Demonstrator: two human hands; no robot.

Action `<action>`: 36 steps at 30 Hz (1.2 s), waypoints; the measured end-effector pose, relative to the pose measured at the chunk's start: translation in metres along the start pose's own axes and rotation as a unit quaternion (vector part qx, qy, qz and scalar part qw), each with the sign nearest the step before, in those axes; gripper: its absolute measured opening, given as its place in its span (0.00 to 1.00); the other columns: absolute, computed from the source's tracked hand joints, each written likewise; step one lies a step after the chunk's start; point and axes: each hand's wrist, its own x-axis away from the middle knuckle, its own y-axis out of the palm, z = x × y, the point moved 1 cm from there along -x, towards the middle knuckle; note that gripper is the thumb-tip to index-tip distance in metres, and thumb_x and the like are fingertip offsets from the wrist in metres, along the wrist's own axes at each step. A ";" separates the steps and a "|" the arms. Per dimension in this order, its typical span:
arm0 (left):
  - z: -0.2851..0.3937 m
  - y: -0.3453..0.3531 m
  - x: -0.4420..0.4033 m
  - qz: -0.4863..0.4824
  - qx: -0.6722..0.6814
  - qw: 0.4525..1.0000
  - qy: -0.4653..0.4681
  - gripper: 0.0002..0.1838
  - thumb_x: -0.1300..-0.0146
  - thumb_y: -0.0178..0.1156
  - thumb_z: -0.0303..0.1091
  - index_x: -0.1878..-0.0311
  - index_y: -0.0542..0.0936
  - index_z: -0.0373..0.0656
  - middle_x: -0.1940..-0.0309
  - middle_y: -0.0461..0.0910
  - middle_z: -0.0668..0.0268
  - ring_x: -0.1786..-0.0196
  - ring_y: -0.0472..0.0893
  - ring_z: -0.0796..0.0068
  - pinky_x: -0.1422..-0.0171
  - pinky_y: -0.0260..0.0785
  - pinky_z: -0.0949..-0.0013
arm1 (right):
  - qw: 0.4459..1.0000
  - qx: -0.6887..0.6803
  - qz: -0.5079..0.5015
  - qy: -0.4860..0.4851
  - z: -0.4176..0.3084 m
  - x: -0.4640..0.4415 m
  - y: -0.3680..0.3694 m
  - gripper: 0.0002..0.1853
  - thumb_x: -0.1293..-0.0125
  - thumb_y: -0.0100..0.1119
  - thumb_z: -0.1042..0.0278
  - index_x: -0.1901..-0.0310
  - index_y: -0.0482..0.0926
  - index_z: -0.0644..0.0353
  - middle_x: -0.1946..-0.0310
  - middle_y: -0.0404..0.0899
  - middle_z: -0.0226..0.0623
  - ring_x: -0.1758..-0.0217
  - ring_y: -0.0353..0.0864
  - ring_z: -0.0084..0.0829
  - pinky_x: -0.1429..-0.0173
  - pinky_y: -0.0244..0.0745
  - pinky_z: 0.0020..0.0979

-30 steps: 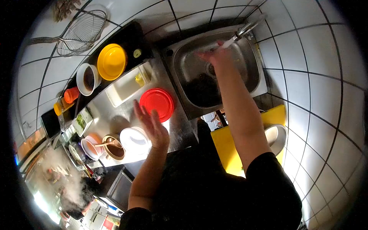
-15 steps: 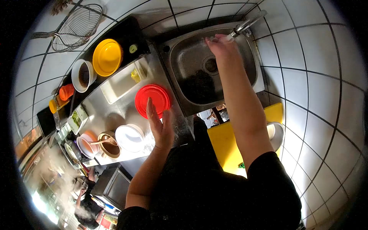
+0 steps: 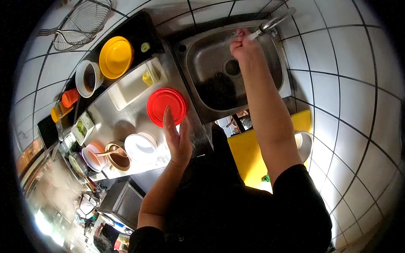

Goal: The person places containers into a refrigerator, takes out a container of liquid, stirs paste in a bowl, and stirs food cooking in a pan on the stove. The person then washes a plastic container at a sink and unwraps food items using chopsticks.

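Note:
My right hand (image 3: 243,46) is over the metal sink (image 3: 202,67), under the tap (image 3: 272,23), with water running on it. Its fingers look bent, but wet blur hides whether they are apart or hold anything. My left hand (image 3: 179,143) is held up at the counter's edge, fingers stretched out and thumb apart, with nothing in it. In view its fingertips overlap the edge of a round red lid or dish (image 3: 166,105); whether they touch is unclear. A white round container (image 3: 141,147) stands to its left.
A yellow bowl (image 3: 115,57), a white bowl of dark liquid (image 3: 87,79) and a white tray (image 3: 126,90) line the counter's back. A brown pot with a ladle (image 3: 119,157) stands left. A yellow board (image 3: 244,162) lies below the sink. Another person (image 3: 107,238) is at lower left.
My right hand has shifted slightly under the tap, and its fingers look more bent. My left hand stays much the same. The other person at lower left has moved lower in view.

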 end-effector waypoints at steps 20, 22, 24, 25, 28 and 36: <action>-0.004 0.000 0.003 -0.047 0.017 0.997 -0.061 0.31 0.27 0.52 0.20 0.23 0.59 0.40 0.20 0.53 0.54 0.20 0.59 0.57 0.18 0.53 0.54 | 0.483 0.821 0.209 -0.221 -0.002 0.001 -0.117 0.38 0.34 0.65 0.53 0.26 0.63 0.55 0.32 0.65 0.56 0.33 0.73 0.57 0.33 0.76 0.49; -0.012 -0.005 0.007 -0.072 0.005 0.995 -0.073 0.32 0.25 0.50 0.21 0.20 0.56 0.43 0.19 0.52 0.58 0.19 0.58 0.58 0.18 0.53 0.56 | 0.455 0.846 0.205 -0.188 -0.027 -0.019 -0.138 0.38 0.34 0.66 0.51 0.26 0.64 0.53 0.30 0.64 0.55 0.32 0.73 0.57 0.32 0.75 0.49; -0.011 -0.004 0.007 -0.077 -0.021 0.996 -0.042 0.31 0.25 0.51 0.23 0.21 0.57 0.42 0.19 0.53 0.57 0.20 0.59 0.58 0.19 0.54 0.56 | 0.345 0.910 0.131 -0.188 -0.019 -0.054 -0.178 0.38 0.34 0.66 0.49 0.26 0.66 0.52 0.28 0.64 0.53 0.31 0.73 0.55 0.32 0.75 0.49; -0.010 -0.003 0.007 -0.078 -0.035 0.996 -0.027 0.30 0.25 0.52 0.23 0.22 0.58 0.41 0.19 0.53 0.57 0.20 0.60 0.58 0.19 0.55 0.57 | 0.347 0.917 0.085 -0.178 -0.018 -0.063 -0.173 0.38 0.35 0.67 0.49 0.26 0.66 0.52 0.28 0.65 0.53 0.30 0.72 0.54 0.31 0.74 0.48; -0.007 -0.002 0.013 -0.046 0.013 0.997 -0.062 0.26 0.29 0.55 0.21 0.28 0.67 0.38 0.22 0.57 0.52 0.22 0.63 0.55 0.19 0.57 0.55 | 0.422 0.897 0.006 -0.133 -0.006 -0.060 -0.131 0.41 0.37 0.70 0.49 0.26 0.65 0.53 0.32 0.71 0.51 0.25 0.68 0.47 0.27 0.71 0.47; -0.010 0.002 0.023 -0.068 0.037 0.991 -0.108 0.23 0.31 0.57 0.20 0.32 0.72 0.35 0.26 0.63 0.50 0.26 0.69 0.57 0.24 0.65 0.60 | 0.321 0.916 0.063 -0.230 -0.022 -0.047 -0.070 0.26 0.31 0.65 0.51 0.38 0.77 0.58 0.46 0.83 0.47 0.44 0.84 0.45 0.40 0.82 0.44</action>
